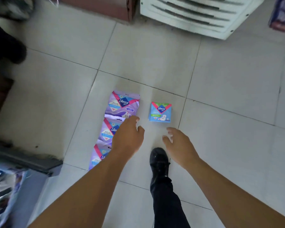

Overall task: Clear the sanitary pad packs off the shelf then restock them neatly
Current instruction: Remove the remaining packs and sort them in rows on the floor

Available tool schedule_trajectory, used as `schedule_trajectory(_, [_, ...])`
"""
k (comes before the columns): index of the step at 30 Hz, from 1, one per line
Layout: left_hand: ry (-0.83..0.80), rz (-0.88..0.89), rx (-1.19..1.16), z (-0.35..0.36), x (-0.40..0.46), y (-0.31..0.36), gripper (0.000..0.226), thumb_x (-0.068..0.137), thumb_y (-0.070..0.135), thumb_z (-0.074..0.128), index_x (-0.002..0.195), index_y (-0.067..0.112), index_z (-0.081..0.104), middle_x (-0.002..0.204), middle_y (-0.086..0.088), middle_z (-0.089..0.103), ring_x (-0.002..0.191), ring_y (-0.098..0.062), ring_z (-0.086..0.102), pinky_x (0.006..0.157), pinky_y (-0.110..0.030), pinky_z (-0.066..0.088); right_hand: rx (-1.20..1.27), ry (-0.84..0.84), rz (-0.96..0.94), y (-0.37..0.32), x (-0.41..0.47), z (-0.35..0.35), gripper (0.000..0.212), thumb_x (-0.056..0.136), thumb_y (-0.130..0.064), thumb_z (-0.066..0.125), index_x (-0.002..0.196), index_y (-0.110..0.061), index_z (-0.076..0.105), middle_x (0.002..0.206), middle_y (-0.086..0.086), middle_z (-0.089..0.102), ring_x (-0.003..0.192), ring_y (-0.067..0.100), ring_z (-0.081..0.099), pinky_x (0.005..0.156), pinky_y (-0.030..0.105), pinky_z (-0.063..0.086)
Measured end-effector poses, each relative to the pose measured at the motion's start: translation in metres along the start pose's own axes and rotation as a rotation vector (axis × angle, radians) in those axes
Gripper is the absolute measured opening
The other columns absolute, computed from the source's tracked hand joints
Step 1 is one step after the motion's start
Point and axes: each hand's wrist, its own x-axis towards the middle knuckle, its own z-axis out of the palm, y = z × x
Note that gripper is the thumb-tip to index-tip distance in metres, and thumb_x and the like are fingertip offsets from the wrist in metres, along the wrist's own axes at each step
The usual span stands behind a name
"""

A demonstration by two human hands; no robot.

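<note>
Purple packs: three purple packs (122, 104) lie flat on the tiled floor (220, 129) in a near-to-far row, overlapping end to end, left of centre.
Blue pack: a small blue pack (160, 112) lies flat just right of the far purple one, apart from it.
Left hand: the left hand (127, 137) hovers over the middle of the purple row, fingers relaxed and spread, grip holding nothing.
Right hand: the right hand (178, 143) hangs just near of the blue pack, fingers loosely curled, grip empty.
Step in hand: judged to be laying out or gathering the cleared packs on the floor.
Doing it well: keep like packs together, faces up, edges squared, so they lift as one stack.
Surroundings: a black shoe (159, 160) between the hands; a white louvred unit (196, 15) far right; blurred shelf stock (5, 191) near left.
</note>
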Motion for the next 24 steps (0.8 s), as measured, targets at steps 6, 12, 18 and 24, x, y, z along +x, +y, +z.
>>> schedule_trajectory(6, [0.245,0.158,0.146,-0.130,-0.142,-0.034,0.035,0.095,0.029,0.048,0.129,0.021,0.052,0.124,-0.005,0.057,0.113,-0.028,0.054,0.091,-0.039,0.046,-0.319,0.126,-0.397,-0.114,-0.153,0.000,0.046,0.099,-0.037,0.045,0.142,-0.021,0.043,0.142,-0.001,0.048,0.128,0.020,0.044,0.101,0.036,0.040])
schedule_trajectory(12, [0.459,0.041,0.072,-0.232,-0.274,-0.100,0.032,0.093,0.030,0.049,0.123,0.022,0.056,0.121,-0.003,0.058,0.110,-0.027,0.054,0.091,-0.039,0.044,-0.407,0.159,-0.735,-0.227,-0.280,0.038,0.045,0.093,-0.036,0.042,0.130,-0.014,0.056,0.125,0.005,0.061,0.113,0.028,0.055,0.086,0.038,0.047])
schedule_trajectory(18, [0.667,-0.157,0.008,-0.296,-0.366,-0.160,0.031,0.092,0.034,0.050,0.122,0.030,0.056,0.125,0.006,0.056,0.114,-0.021,0.053,0.093,-0.038,0.046,-0.474,0.074,-1.022,-0.313,-0.342,0.101,0.045,0.089,-0.035,0.045,0.126,-0.014,0.058,0.121,0.006,0.063,0.105,0.031,0.059,0.080,0.044,0.052])
schedule_trajectory(24, [0.871,-0.361,-0.052,-0.314,-0.441,-0.212,0.031,0.092,0.032,0.053,0.122,0.026,0.056,0.121,0.005,0.057,0.111,-0.021,0.054,0.088,-0.040,0.047,-0.470,-0.031,-1.285,-0.355,-0.393,0.155,0.040,0.090,-0.034,0.047,0.123,-0.014,0.058,0.114,0.005,0.064,0.102,0.030,0.058,0.076,0.040,0.049])
